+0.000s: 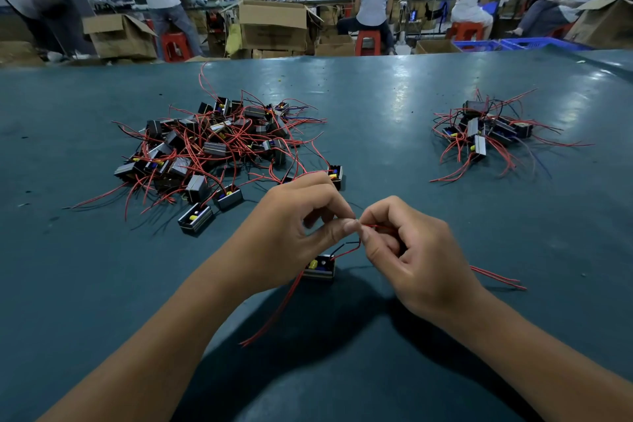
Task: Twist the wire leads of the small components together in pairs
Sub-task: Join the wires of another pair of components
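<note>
Red and black leads (pixel 346 249) were pinched where my left hand (pixel 301 216) and right hand (pixel 407 250) met, fingertips curled together on them. Their small component (pixel 320 266) sat on the table (pixel 394 134) just below. I saw a large component pile (pixel 212 144) beyond-left, a smaller pile (pixel 486 128) beyond-right.

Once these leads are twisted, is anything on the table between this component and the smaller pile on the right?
Nothing visible blocks it. The component sits below both hands, and the table between it and the smaller pile is bare. Two loose red wires lie to the right, nearer the camera, off that line.
</note>
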{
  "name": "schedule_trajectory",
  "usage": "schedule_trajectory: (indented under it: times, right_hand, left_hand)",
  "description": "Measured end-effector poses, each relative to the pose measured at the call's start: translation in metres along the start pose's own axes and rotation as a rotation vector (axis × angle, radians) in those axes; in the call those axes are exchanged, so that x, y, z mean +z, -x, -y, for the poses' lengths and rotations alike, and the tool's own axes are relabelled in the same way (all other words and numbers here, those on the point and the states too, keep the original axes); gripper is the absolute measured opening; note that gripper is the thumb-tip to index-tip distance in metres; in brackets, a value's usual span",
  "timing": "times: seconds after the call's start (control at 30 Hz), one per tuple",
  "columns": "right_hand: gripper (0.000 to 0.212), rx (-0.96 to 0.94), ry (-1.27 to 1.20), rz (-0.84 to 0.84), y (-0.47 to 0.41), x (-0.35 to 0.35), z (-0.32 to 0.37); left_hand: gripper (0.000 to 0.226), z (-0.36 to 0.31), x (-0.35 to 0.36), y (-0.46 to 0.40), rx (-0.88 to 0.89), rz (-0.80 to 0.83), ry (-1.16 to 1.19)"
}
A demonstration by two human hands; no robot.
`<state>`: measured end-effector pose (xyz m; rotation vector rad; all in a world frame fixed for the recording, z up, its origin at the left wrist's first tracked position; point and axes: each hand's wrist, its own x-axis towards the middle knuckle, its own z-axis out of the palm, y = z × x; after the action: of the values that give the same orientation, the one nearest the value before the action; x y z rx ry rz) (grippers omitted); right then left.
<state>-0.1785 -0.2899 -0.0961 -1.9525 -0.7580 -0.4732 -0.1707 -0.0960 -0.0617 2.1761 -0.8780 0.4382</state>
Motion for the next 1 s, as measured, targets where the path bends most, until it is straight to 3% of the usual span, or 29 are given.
schedule_trajectory:
  times: [0.23,0.43,0.53,0.73,0.87,1.0]
  right_hand:
    - [0.007,-0.028,0.070,-0.049,0.000,0.001,0.001]
    - [0.012,-0.114,0.200,-0.071,0.000,-0.003,0.006]
    - [0.013,-0.126,0.214,-0.082,-0.001,-0.004,0.006]
    - [0.009,-0.032,0.152,-0.098,0.000,-0.002,0.002]
    - [0.010,-0.004,0.073,-0.061,-0.001,-0.006,0.001]
    - [0.015,-0.004,0.031,-0.016,-0.003,-0.014,0.002]
  left_hand:
    - [0.017,-0.008,0.000,0.001,-0.243,0.038,0.256]
    - [0.028,-0.012,0.007,0.002,-0.647,0.051,0.727]
    - [0.029,-0.013,0.010,0.002,-0.686,0.078,0.842]
    - [0.021,0.004,0.016,0.000,-0.579,-0.066,0.657]
    - [0.005,0.009,0.018,0.004,-0.325,0.176,0.172]
    - [0.006,0.008,0.020,0.005,-0.257,0.243,0.057]
